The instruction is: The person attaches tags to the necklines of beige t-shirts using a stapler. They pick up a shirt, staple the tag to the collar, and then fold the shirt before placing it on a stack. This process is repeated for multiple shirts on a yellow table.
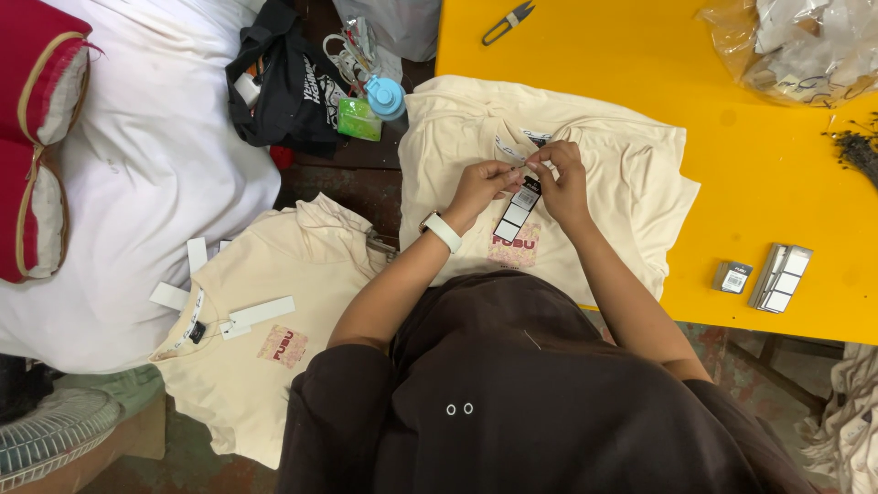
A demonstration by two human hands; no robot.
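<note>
Now both your hands, left [477, 187] and right [560, 181], pinch the black-and-white paper hang tag [518, 212] over the folded cream cotton shirt [622, 183]; fastening it needs steady fingers.

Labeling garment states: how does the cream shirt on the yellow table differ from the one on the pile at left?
The table shirt lies under both hands, which hold a hang tag over it. The left shirt lies untouched, paper tags resting on it. Both are cream with a pink chest print.
</note>
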